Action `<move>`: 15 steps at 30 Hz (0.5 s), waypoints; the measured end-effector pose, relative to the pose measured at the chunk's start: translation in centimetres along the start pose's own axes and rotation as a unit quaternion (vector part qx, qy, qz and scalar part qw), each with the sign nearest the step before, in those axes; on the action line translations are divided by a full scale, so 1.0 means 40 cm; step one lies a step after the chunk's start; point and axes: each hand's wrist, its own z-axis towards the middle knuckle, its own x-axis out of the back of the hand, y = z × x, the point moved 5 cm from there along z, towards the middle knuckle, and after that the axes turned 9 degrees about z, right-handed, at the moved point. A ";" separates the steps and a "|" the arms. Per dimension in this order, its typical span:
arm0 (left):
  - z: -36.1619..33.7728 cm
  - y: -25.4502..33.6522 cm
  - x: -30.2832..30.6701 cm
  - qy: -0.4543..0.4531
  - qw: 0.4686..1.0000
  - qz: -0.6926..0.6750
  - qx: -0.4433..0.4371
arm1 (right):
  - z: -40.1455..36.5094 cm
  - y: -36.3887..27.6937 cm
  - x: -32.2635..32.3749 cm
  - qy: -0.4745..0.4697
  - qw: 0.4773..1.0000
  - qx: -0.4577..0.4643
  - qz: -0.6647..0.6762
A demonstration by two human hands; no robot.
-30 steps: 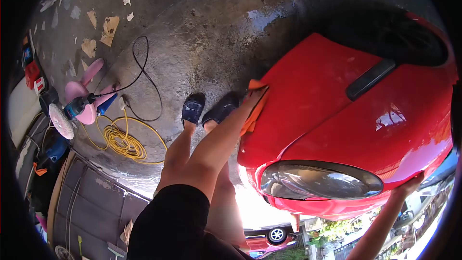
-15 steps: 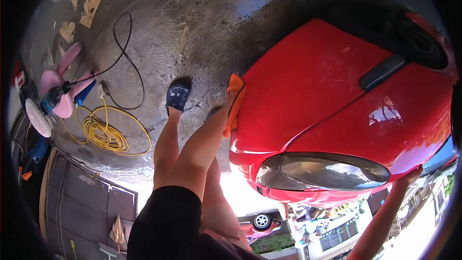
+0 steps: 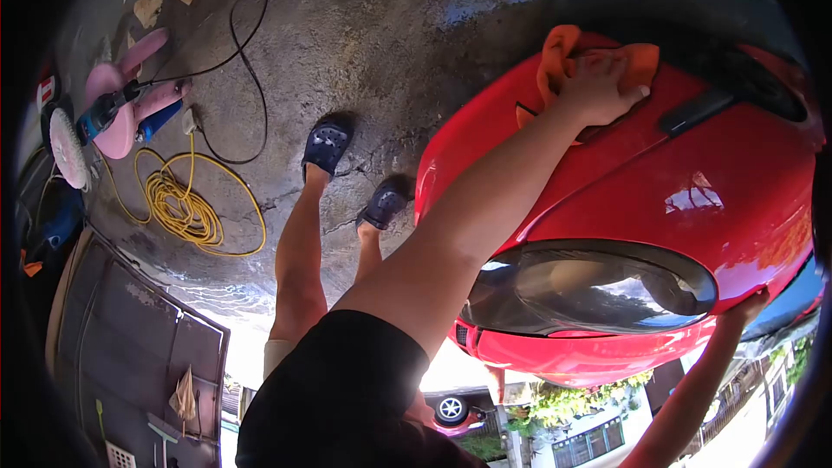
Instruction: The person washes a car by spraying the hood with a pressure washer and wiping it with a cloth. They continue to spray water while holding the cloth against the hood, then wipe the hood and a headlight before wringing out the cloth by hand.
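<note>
My left hand (image 3: 598, 94) presses an orange cloth (image 3: 641, 65) onto the red car's (image 3: 485, 139) bodywork, fingers over the fabric and thumb out to the side. The cloth is bunched up, with a loop of it standing on the far side of the hand. A black trim strip (image 3: 698, 117) runs just right of the cloth. Between my two arms lies the car's headlight (image 3: 598, 286). At lower right, my right hand (image 3: 750, 303) rests against the car's edge beyond that light, its fingers only partly visible and no object showing in it.
Two dark clogs (image 3: 328, 146) are on wet concrete (image 3: 373, 35). At left, a polisher (image 3: 95, 117) with a white pad lies on a pink seat (image 3: 104, 82), near a coiled yellow cord (image 3: 182, 208). A car wheel (image 3: 763, 87) shows at upper right, a dark gate (image 3: 130, 329) at lower left.
My left hand and the orange cloth have moved up and right over the red panel from its near left edge. My right hand stays at the car's edge. The view has shifted slightly.
</note>
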 end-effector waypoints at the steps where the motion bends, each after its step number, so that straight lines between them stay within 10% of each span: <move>1: -0.027 -0.005 -0.004 0.003 1.000 0.010 0.002 | 0.000 -0.006 0.009 0.008 1.000 0.022 -0.015; 15: -1.084 -0.458 -0.342 0.178 0.970 0.160 -0.029 | 0.034 -0.051 0.056 0.055 0.988 0.124 -0.078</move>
